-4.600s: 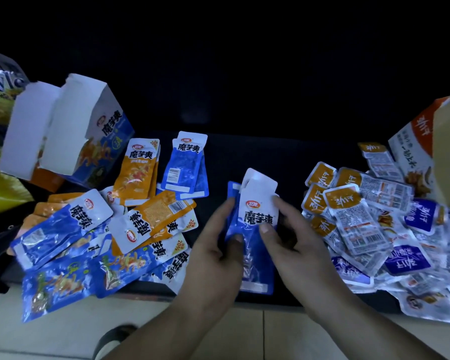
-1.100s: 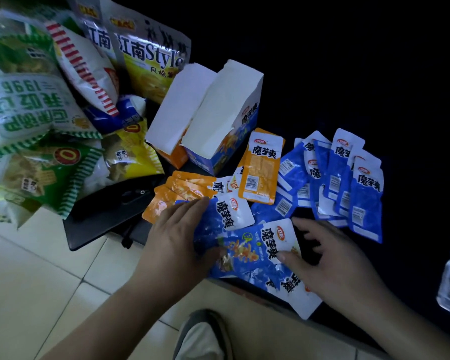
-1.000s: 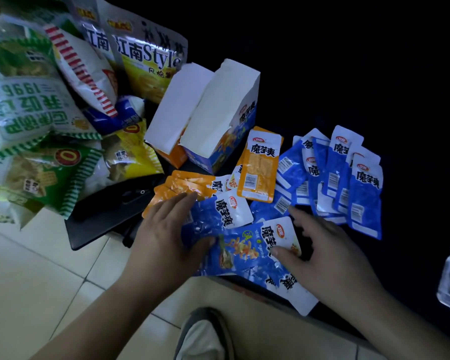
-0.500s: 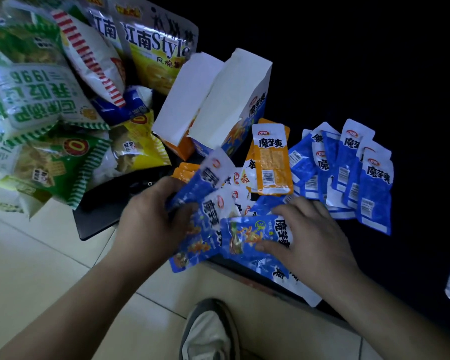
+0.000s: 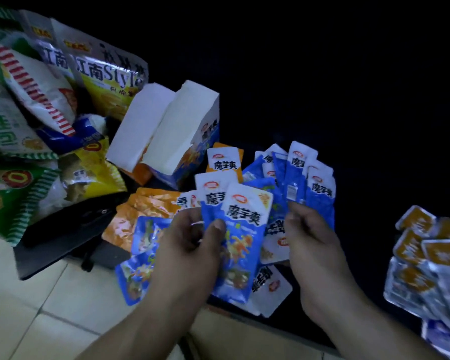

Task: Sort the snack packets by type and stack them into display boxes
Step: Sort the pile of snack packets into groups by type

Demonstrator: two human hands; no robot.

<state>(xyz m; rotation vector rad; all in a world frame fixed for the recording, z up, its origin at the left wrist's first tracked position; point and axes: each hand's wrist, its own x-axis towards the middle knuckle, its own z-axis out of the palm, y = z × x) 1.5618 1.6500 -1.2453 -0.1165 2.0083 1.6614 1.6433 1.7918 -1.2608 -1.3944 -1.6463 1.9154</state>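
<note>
At the left edge of the surface (image 5: 369,276), big snack bags (image 5: 37,100) lean in a heap, and just beside them two display boxes (image 5: 182,120) stand tilted with their open tops toward us. If we brush that heap while reaching over, we think a bag could slide down and knock a box off its footing.

In front of the boxes lie orange packets (image 5: 143,206), partly under loose blue ones (image 5: 138,276) that hang over the near edge above the floor (image 5: 50,307). A nudge from a wrist would likely send those off.

Our left hand (image 5: 190,245) grips a fan of blue packets (image 5: 244,245), thumb pressed on the front one, held above the near edge. The fan is uneven, so a slack thumb could let the slick foil slip apart, and we judge an orange packet could ride along unseen in this dim light and spoil the sort.

Our right hand (image 5: 315,242) hovers just beside the fan with its fingers curled. We cannot tell whether it pinches a packet or holds nothing.

Beyond it, a row of blue packets (image 5: 299,178) lies overlapped toward the far side. At the right edge a pile of small sealed packs (image 5: 426,258) sits well apart. A careless sweep could mix the two kinds.
</note>
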